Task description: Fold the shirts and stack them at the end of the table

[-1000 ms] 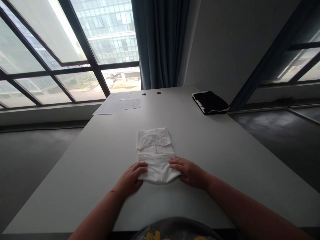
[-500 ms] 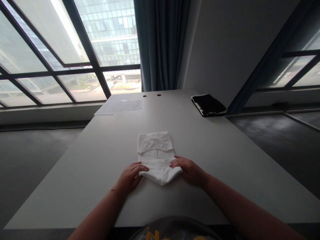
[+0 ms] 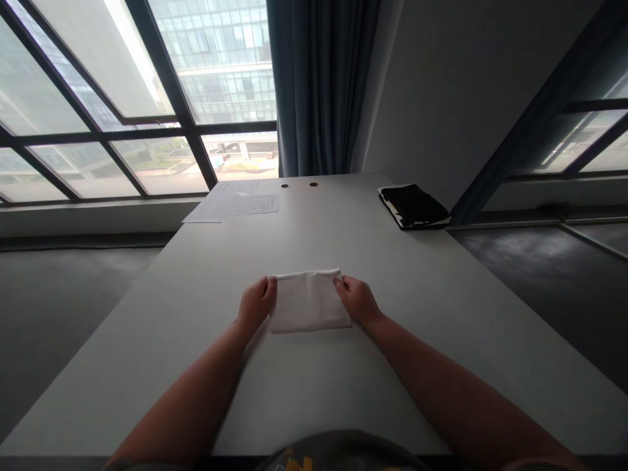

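Note:
A white cloth garment (image 3: 310,304), folded into a small rectangle, is stretched between my two hands above the white table. My left hand (image 3: 258,302) is closed on its upper left corner, thumb on the near side. The upper right corner is pinched by my right hand (image 3: 360,297), with the fingers behind the fabric. Its lower edge hangs straight, close to the tabletop; I cannot tell whether it touches. What kind of garment it is does not show.
The white table (image 3: 417,366) spreads out on all sides. Paper sheets (image 3: 233,204) lie at its far left, near two round holes. A black folded cloth (image 3: 415,206) on a flat stack sits at the far right. Behind stand windows and a blue curtain (image 3: 324,85).
The garment's near part has been folded up and away, making a shorter rectangle. Both hands have moved forward from its near edge and now grip its upper corners.

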Demonstrator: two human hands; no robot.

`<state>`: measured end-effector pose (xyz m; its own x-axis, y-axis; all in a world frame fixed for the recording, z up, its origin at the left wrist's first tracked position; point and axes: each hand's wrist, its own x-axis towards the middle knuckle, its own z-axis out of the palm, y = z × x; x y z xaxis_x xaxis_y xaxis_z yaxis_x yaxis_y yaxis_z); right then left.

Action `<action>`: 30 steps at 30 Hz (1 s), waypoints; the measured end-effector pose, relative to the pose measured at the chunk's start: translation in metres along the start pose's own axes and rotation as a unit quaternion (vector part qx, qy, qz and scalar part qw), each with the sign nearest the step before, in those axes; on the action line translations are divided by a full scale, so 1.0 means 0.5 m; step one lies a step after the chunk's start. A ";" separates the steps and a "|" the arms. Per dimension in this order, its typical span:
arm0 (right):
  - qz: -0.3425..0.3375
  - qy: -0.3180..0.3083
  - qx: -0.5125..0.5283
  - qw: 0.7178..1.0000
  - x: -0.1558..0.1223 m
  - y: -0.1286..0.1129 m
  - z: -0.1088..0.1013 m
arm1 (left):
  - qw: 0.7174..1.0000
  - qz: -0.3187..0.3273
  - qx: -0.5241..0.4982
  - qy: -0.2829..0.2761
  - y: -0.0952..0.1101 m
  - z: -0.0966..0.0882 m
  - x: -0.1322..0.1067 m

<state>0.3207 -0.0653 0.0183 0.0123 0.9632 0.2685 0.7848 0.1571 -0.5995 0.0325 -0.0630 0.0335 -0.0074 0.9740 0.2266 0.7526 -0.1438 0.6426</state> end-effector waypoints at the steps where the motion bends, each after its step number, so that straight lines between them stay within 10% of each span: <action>1: 0.012 -0.021 -0.043 0.999 0.017 0.003 0.008 | 0.999 -0.012 0.041 -0.009 -0.007 0.010 0.020; 10: -0.010 -0.035 -0.183 0.982 0.048 0.019 0.019 | 0.983 -0.057 0.169 -0.045 -0.051 0.041 0.093; 16: -0.159 -0.067 -0.184 0.968 0.028 -0.030 0.031 | 0.981 0.170 0.065 -0.074 -0.063 0.056 0.100; 21: -0.094 -0.189 -0.178 0.961 0.047 -0.031 0.065 | 0.967 0.200 0.048 -0.148 -0.070 0.064 0.136; 30: -0.067 -0.204 -0.174 0.961 0.082 0.018 0.073 | 0.974 0.174 0.063 -0.132 -0.078 0.071 0.159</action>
<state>0.3054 -0.0163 -0.0036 -0.2911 0.9560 -0.0359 0.9231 0.2708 -0.2731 0.0259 0.0262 0.0007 0.4194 0.8836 0.2082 0.7540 -0.4668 0.4621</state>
